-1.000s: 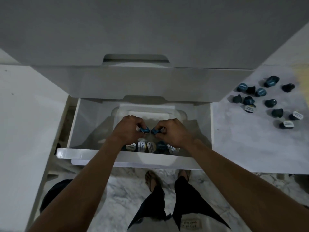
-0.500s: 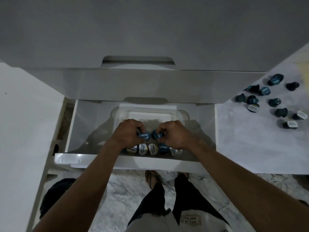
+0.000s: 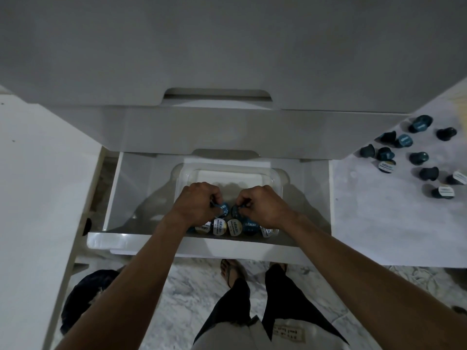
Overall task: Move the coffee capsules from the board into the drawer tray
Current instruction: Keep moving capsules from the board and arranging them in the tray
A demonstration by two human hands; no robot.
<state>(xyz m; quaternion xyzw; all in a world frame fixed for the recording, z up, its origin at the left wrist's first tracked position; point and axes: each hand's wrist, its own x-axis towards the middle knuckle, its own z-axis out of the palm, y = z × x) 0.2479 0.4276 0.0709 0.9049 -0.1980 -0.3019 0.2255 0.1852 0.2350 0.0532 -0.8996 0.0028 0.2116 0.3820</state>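
From the head view, both hands are low inside the clear tray [image 3: 275, 179] in the open drawer [image 3: 131, 188]. The left hand [image 3: 195, 202] pinches a blue capsule [image 3: 223, 207]; the right hand [image 3: 260, 204] pinches a dark capsule [image 3: 236, 210]. They hover just behind a near row of capsules [image 3: 228, 227]. The step looks like placing. Next, each pinch likely needs loosening, then a reach right to the loose capsules [image 3: 418, 157] on the board [image 3: 379, 223].

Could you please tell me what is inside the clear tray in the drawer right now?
A row of capsules lines the tray's near edge. The left hand and right hand each hold another capsule above it. The hands hide whatever lies beneath them.
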